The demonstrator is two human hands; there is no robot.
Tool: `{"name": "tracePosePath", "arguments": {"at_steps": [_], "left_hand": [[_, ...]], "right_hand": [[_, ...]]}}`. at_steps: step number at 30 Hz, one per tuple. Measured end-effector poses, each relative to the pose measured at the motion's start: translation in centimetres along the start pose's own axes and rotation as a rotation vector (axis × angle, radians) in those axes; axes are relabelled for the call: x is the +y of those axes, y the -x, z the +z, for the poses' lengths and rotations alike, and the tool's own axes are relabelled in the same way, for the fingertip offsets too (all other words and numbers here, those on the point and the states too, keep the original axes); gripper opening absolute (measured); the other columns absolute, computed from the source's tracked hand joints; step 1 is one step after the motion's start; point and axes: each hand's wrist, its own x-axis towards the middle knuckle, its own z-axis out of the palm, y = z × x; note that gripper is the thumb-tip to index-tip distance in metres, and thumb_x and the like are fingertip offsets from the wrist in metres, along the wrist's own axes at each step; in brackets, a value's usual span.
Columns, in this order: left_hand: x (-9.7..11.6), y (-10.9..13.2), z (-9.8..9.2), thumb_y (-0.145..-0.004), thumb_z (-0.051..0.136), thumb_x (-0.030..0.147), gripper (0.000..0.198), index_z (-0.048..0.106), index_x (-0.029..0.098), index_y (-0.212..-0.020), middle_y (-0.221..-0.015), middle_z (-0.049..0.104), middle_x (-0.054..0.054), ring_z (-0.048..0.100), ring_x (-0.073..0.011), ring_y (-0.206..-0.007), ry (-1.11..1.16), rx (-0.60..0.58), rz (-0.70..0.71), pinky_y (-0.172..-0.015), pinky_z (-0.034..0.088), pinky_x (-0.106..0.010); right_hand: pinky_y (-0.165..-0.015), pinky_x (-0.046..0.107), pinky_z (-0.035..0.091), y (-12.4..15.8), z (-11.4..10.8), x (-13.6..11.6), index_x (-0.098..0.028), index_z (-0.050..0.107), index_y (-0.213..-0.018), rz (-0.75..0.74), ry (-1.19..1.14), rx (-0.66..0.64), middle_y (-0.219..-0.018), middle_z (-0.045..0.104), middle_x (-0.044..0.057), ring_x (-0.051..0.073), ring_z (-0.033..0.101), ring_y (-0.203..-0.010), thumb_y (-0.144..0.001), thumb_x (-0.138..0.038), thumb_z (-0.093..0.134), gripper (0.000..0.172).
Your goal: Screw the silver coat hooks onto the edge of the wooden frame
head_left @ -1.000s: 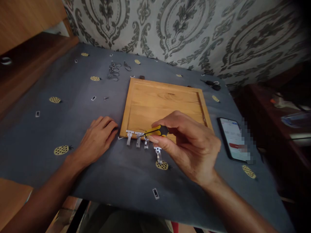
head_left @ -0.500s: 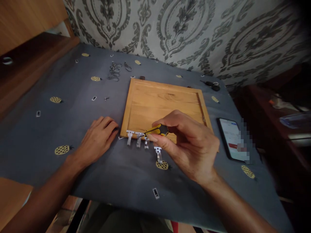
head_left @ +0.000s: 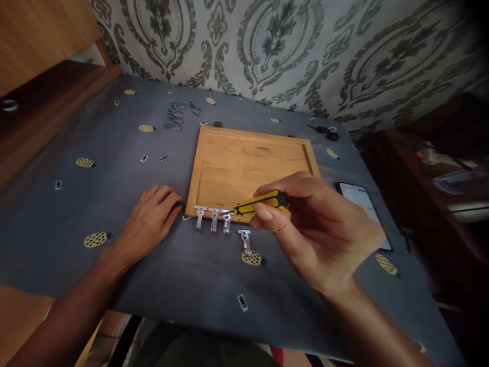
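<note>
My right hand (head_left: 321,229) is closed around a yellow and black screwdriver (head_left: 260,202), whose tip points left at the metal hooks (head_left: 213,216) along the near edge of the wooden board (head_left: 248,163). Three hooks hang side by side at that edge. A fourth metal hook (head_left: 245,240) lies loose on the cloth just below. My left hand (head_left: 151,219) rests palm down on the grey cloth, fingers loosely curled, next to the board's near left corner. It holds nothing.
A grey tablecloth (head_left: 76,214) with yellow pineapple prints covers the table. A pile of spare metal hooks (head_left: 176,113) lies at the back left. A phone (head_left: 362,204) lies right of the board, partly behind my right hand. Dark keys (head_left: 328,132) sit at the back right.
My right hand has drawn back to the right, and more of the screwdriver's shaft shows. The left hand has stayed in place. The camera has shifted a little.
</note>
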Motion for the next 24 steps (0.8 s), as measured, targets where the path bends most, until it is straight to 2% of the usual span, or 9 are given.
{"name": "tracePosePath", "arguments": {"at_steps": [5, 11, 20, 24], "left_hand": [[0.0, 0.0, 0.0, -0.102, 0.042, 0.025, 0.022, 0.062, 0.017, -0.100, -0.102, 0.064, -0.009, 0.058, -0.0262, -0.094, -0.005, 0.006, -0.002, -0.082, 0.048, -0.042], [-0.1, 0.0, 0.1, -0.102, 0.042, 0.025, 0.023, 0.062, 0.017, -0.101, -0.103, 0.064, -0.009, 0.058, -0.0265, -0.094, 0.004, 0.011, 0.000, -0.084, 0.049, -0.043], [0.0, 0.0, 0.0, -0.102, 0.042, 0.025, 0.022, 0.062, 0.016, -0.101, -0.101, 0.064, -0.009, 0.058, -0.0265, -0.093, -0.007, 0.009, 0.009, -0.083, 0.048, -0.043], [0.0, 0.0, 0.0, -0.101, 0.043, 0.024, 0.021, 0.062, 0.016, -0.101, -0.102, 0.064, -0.008, 0.058, -0.0259, -0.093, 0.004, 0.009, 0.006, -0.083, 0.047, -0.042]], "right_hand": [[-0.059, 0.030, 0.055, 0.2, 0.6, 0.8, -0.021, 0.067, -0.096, -0.007, -0.061, -0.062, -0.082, 0.066, 0.001, 0.013, 0.062, -0.062, -0.086, -0.016, 0.072, 0.013], [-0.061, 0.031, 0.054, 0.3, 1.0, 1.3, -0.019, 0.067, -0.095, 0.004, -0.084, -0.070, -0.080, 0.063, 0.001, 0.014, 0.062, -0.064, -0.086, -0.014, 0.073, 0.012], [-0.060, 0.029, 0.054, 0.3, 1.2, 1.5, -0.018, 0.067, -0.096, -0.003, -0.079, -0.083, -0.081, 0.064, 0.001, 0.013, 0.062, -0.063, -0.086, -0.016, 0.073, 0.012], [-0.063, 0.026, 0.054, -0.1, 1.1, 1.2, -0.018, 0.067, -0.096, -0.025, -0.020, -0.138, -0.080, 0.066, 0.001, 0.012, 0.063, -0.065, -0.087, -0.019, 0.074, 0.012]]}}
